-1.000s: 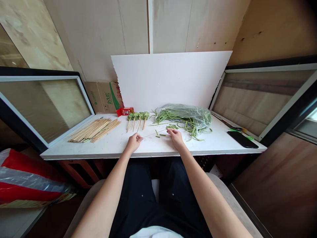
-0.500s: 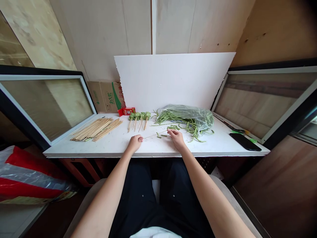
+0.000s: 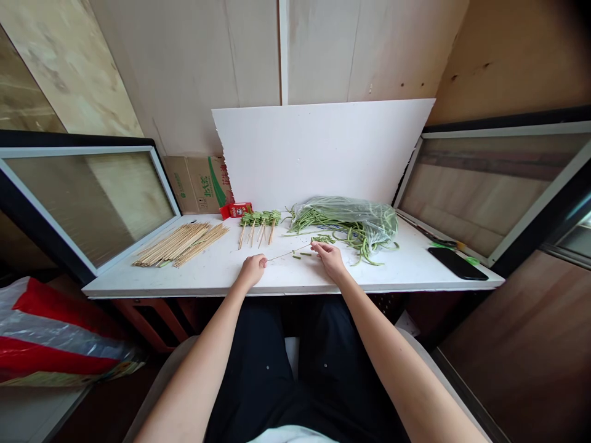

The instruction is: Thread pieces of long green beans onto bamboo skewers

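Observation:
My left hand (image 3: 252,269) is closed on the near end of a thin bamboo skewer (image 3: 286,253) that slants up to the right over the white tabletop (image 3: 415,271). At the skewer's tip my right hand (image 3: 329,257) pinches a short green bean piece. A few cut bean pieces (image 3: 300,255) lie between my hands, and a small heap of them (image 3: 322,239) sits just beyond my right hand. Finished bean skewers (image 3: 259,221) lie further back.
A pile of bare skewers (image 3: 182,242) lies at the left. A plastic bag of long green beans (image 3: 351,220) sits right of centre. A black phone (image 3: 457,263) and scissors (image 3: 438,241) are at the right, a red box (image 3: 235,210) at the back.
Both hands keep their hold on the skewer; only the camera view shifts slightly. The loose bean pieces stay where they were.

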Motion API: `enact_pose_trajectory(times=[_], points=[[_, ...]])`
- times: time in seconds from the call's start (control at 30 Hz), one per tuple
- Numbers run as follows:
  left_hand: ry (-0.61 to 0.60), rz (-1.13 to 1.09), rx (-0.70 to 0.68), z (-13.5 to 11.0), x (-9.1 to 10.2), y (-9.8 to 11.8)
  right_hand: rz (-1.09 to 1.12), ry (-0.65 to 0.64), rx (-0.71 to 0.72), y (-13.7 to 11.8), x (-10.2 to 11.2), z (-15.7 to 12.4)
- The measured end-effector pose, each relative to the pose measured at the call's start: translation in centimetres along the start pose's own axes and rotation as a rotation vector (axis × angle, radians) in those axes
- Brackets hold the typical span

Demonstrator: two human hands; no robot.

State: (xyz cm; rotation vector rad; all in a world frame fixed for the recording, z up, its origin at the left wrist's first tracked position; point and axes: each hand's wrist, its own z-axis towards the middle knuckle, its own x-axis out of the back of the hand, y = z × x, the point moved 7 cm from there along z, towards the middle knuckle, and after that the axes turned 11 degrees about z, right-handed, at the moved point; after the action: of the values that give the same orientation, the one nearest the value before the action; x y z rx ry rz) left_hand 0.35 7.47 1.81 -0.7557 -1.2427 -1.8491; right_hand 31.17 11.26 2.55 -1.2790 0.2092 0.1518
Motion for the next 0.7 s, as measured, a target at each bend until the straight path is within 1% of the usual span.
enact_pose_trajectory(times=[0.3,0.43,0.53,0.7], points=[[0.024,-0.072,-0.022,0.1,-0.2,0.3,-0.009,0.108,0.004,1.2,0.7,0.6],[0.048,-0.096,0.001,0.3,-0.5,-0.4,-0.012,0.083,-0.005,1.4,0.7,0.6],[0.038,-0.103,0.004,0.4,-0.7,-0.8,-0.009,0.064,-0.001,1.1,0.6,0.3],[0.011,-0.094,-0.006,0.3,-0.7,-0.5,-0.005,0.032,0.009,0.6,0.3,0.0]])
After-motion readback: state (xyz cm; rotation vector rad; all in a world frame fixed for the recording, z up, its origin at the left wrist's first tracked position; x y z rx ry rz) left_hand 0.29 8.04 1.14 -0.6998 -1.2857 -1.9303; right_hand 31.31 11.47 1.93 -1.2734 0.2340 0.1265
